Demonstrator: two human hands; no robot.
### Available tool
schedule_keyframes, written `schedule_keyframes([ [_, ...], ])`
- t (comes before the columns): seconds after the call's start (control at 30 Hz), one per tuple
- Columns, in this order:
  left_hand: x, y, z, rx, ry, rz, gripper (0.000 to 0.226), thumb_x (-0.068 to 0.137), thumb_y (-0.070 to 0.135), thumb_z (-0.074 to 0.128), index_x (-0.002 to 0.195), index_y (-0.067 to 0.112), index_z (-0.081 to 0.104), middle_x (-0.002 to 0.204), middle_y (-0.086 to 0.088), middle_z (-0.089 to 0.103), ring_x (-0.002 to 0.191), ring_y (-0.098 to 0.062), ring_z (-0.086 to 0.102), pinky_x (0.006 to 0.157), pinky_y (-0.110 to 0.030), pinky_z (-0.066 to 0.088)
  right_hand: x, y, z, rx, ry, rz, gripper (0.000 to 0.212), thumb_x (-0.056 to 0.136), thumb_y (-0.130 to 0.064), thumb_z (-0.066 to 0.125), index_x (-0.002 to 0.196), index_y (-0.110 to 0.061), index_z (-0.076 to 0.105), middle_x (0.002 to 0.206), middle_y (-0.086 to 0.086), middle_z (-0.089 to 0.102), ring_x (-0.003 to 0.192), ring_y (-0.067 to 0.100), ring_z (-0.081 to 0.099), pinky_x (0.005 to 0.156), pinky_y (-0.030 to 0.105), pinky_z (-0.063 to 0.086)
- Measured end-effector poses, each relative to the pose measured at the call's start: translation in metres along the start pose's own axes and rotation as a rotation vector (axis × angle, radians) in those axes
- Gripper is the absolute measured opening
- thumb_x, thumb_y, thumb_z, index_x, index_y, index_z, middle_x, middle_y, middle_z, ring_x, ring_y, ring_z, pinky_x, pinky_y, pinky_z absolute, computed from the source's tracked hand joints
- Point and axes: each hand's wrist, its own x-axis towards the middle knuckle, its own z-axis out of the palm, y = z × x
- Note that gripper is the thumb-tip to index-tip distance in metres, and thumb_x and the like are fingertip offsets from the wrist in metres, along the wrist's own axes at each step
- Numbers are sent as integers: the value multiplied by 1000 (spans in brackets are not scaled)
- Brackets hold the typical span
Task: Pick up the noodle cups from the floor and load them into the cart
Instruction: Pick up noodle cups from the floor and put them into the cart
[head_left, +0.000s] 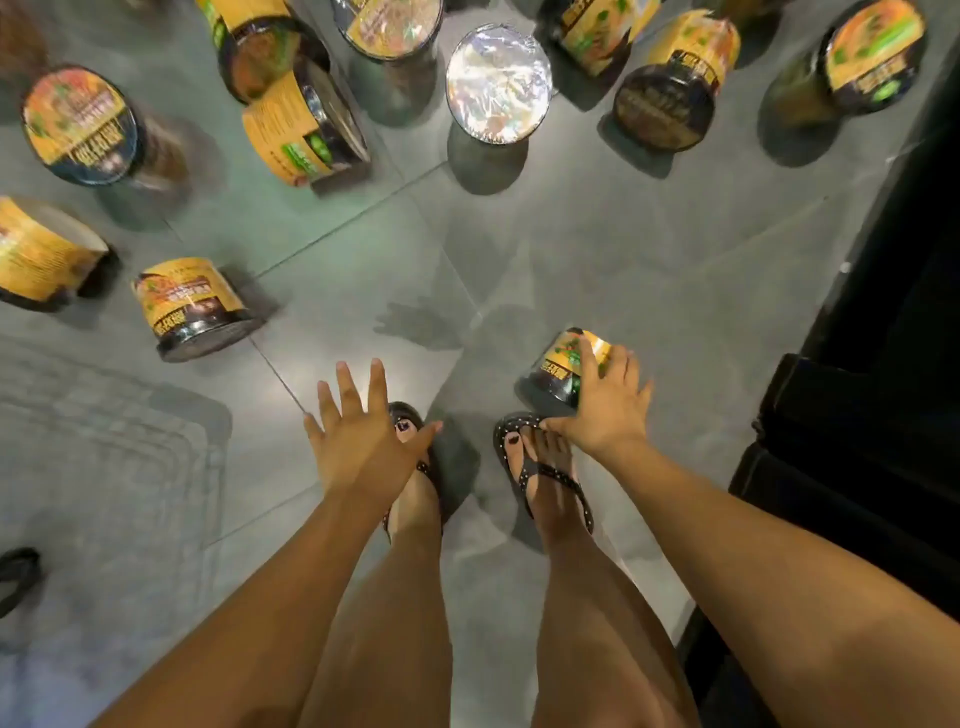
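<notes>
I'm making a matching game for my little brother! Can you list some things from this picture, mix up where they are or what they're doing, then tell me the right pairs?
Things:
1. left hand
2. right hand
3. shiny-topped cup
4. sandals

States:
A. on the feet
B. gripping a noodle cup
C. open, fingers spread, holding nothing
D. standing upright on the floor

Pairs: 1-C, 2-B, 3-D, 4-A

Print on the noodle cups' (200, 306) labels is too blurred to read.
</notes>
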Motion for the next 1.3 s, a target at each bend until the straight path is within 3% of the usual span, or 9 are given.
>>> schedule_keyframes([
  [0.2,12,-21,11,-33,59,-17,98,84,77,36,152,28,-15,160,-9,-21,147,-34,-14,119,-51,1,18,-2,1,64,116,-5,104,72,-50,77,153,-23,16,138,19,35,126,37,32,104,45,33],
  [0.47,-38,-62,-23,-214,101,-104,98,86,71,44,153,29,-14,159,-10,-24,147,-34,-16,118,-52,3,-26,-67,-63,372,72,-17,105,68,-55,79,151,-22,24,135,17,41,130,35,33,109,44,34],
  [0.67,-62,-113,-79,-290,129,-199,99,83,78,38,152,29,-15,160,-11,-21,148,-34,-12,118,-50,5,-56,-151,-123,345,27,-103,103,68,-58,78,150,-26,25,137,15,42,131,34,34,109,44,35],
  [0.83,-53,-163,-118,-410,181,-228,101,82,76,44,154,28,-8,160,-10,-20,148,-34,-12,119,-50,3,-74,-223,-158,350,18,-189,100,67,-54,81,148,-23,29,136,15,46,130,35,37,106,42,34],
  [0.97,-20,-199,-141,-350,199,-207,104,81,78,42,152,29,-16,159,-10,-23,148,-34,-13,118,-50,1,-61,-269,-164,360,-49,-216,109,57,-73,75,146,-25,33,134,8,53,125,32,48,105,45,42],
  [1.03,2,-213,-145,-307,209,-168,107,80,78,45,151,29,-18,160,-9,-22,148,-35,-12,118,-50,1,-48,-287,-163,364,-98,-221,96,60,-75,71,138,-27,41,122,2,60,116,27,55,98,40,47],
  [1.13,39,-223,-143,-239,192,-105,114,78,75,54,150,30,-22,159,-7,-23,147,-35,-15,118,-51,-1,-21,-309,-155,474,-169,-258,62,71,-60,76,120,-28,55,108,-8,68,106,19,63,91,35,50],
  [1.23,82,-225,-131,-192,139,-50,120,76,71,61,143,31,-30,158,-6,-27,146,-35,-20,117,-52,-3,17,-318,-136,565,-218,-306,60,65,-66,77,114,-35,62,105,-11,72,102,13,67,93,41,52],
  [1.3,109,-225,-122,-190,121,-26,125,73,70,64,144,30,-30,157,-6,-29,145,-35,-21,117,-53,-3,35,-327,-127,634,-263,-327,52,74,-53,77,118,-30,63,110,-7,71,103,13,67,93,37,53],
])
